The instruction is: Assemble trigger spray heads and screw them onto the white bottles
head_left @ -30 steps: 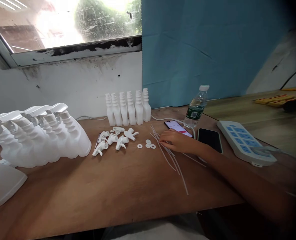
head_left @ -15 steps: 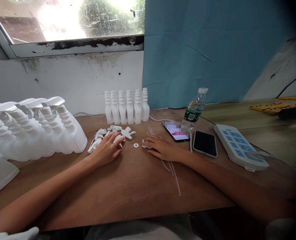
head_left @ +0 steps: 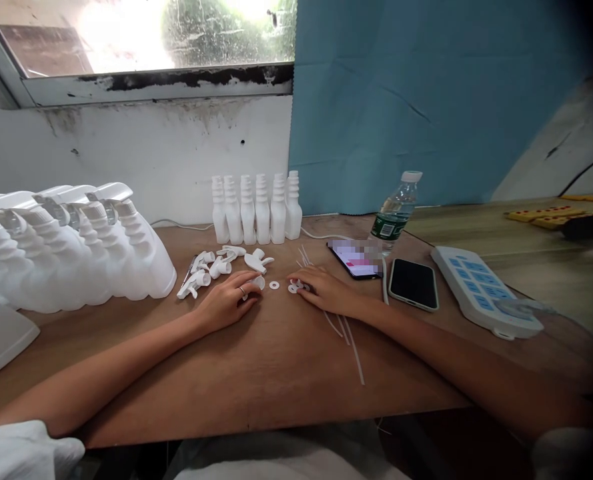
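My left hand (head_left: 230, 300) is closed around a white trigger spray head (head_left: 259, 283), whose round collar shows past the fingertips; the rest is mostly hidden. My right hand (head_left: 323, 291) pinches at a small group of flat white washers (head_left: 293, 289), and its fingers partly cover them. A single washer (head_left: 274, 285) lies on the table between both hands. Behind my left hand lie several loose spray heads (head_left: 220, 268), with one more spray head (head_left: 259, 260) a bit apart. Thin white tubes (head_left: 353, 350) stretch out from beneath my right hand.
A row of white bottles (head_left: 261, 217) stands by the wall. Larger white bottles with spray heads (head_left: 91, 260) crowd the left. On the right are a lit phone (head_left: 353, 259), a dark phone (head_left: 413, 285), a water bottle (head_left: 395, 213) and a power strip (head_left: 481, 287).
My left hand has moved right, away from the pile, bringing a spray head with it. My right hand's fingers have curled in at the washers. The view has shifted slightly.
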Available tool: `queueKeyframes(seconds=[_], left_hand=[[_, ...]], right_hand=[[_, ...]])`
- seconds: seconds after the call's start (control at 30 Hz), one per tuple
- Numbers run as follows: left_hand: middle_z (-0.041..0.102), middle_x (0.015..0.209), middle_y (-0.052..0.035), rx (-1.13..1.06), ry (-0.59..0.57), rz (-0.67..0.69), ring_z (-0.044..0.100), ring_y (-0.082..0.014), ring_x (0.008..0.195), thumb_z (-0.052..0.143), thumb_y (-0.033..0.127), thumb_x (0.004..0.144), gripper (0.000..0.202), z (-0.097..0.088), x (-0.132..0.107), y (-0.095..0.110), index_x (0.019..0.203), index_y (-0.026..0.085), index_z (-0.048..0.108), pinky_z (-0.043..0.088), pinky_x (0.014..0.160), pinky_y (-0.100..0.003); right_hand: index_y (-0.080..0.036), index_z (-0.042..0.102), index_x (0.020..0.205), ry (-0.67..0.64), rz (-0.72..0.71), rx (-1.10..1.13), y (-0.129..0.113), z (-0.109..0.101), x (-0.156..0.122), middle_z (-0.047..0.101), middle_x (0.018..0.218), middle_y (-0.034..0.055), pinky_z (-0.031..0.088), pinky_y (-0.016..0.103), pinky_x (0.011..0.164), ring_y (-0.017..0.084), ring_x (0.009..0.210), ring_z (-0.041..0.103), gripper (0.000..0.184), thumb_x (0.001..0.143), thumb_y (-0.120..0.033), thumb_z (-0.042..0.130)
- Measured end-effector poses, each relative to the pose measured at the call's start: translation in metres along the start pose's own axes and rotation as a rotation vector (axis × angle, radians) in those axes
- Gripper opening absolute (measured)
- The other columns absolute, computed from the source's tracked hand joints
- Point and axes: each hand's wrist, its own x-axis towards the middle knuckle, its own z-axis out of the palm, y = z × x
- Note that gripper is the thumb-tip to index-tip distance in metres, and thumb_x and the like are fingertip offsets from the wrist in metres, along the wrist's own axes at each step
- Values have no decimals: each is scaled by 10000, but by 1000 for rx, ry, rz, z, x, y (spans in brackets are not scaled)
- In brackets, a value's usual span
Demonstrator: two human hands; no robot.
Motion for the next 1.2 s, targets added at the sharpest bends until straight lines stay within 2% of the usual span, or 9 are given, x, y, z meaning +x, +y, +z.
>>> queueKeyframes(seconds=[0.13,0.27,0.4,0.53,0.63,0.73,0.87,1.03,1.2], left_hand=[[590,1301,-77,-125,55,-13,565,-196,1194,500,182,914,130,1,0,4,963,202,619,483,1017,-357],[620,1264,-67,-380,45,-183,617,-195,1110,517,268,908,102,0,0,13,878,197,583,511,960,-339],[671,1127,-56,-621,0,-346,673,-188,973,590,350,870,191,3,0,24,978,202,535,561,784,-288],[691,1077,-44,-724,-100,-347,665,-185,968,629,335,848,331,5,-1,29,1093,220,438,549,695,-252],[694,1076,-38,-711,-156,-295,646,-172,956,620,320,858,370,4,-1,29,1146,228,407,535,687,-244],[676,1074,-36,-663,-156,-262,628,-163,938,591,319,877,338,2,-2,29,1155,228,422,516,650,-226],[639,1085,-39,-598,-139,-206,619,-165,969,556,324,897,280,1,-3,28,1141,226,462,494,635,-211],[636,1011,-19,-439,-183,-167,577,-115,692,695,403,793,465,2,-5,26,1179,235,496,460,600,-226],[647,976,-22,-335,-155,-143,608,-136,753,635,348,838,378,3,-6,26,1175,234,510,473,650,-232]], right_hand=[[-184,559,1216,76,60,64,0,0,1,653,1036,74,452,427,904,225,935,593,344,872,-180,572],[-216,553,1201,213,83,206,-9,-5,6,643,985,48,490,368,847,199,903,602,335,868,-222,592],[-235,550,1194,302,89,314,-38,-12,11,637,1010,34,497,320,825,174,917,601,318,883,-265,611],[-213,557,1096,312,41,383,-64,-10,13,638,981,29,499,298,827,159,903,601,243,884,-295,644],[-200,559,977,270,-18,375,-70,-7,12,629,964,37,505,307,833,162,913,604,147,897,-295,636],[-193,563,988,175,-171,349,-66,-7,11,612,1044,69,493,335,914,168,1009,591,70,949,-251,552],[-184,543,1144,84,-320,275,-60,-11,6,565,1189,121,474,373,983,201,1153,534,218,932,-226,570],[-200,544,1191,72,-295,308,-57,-9,2,553,1225,115,468,375,1011,197,1181,530,263,928,-188,557],[-200,513,1184,88,-253,276,-57,-2,1,562,1238,115,463,389,1010,202,1194,531,286,912,-218,596]])
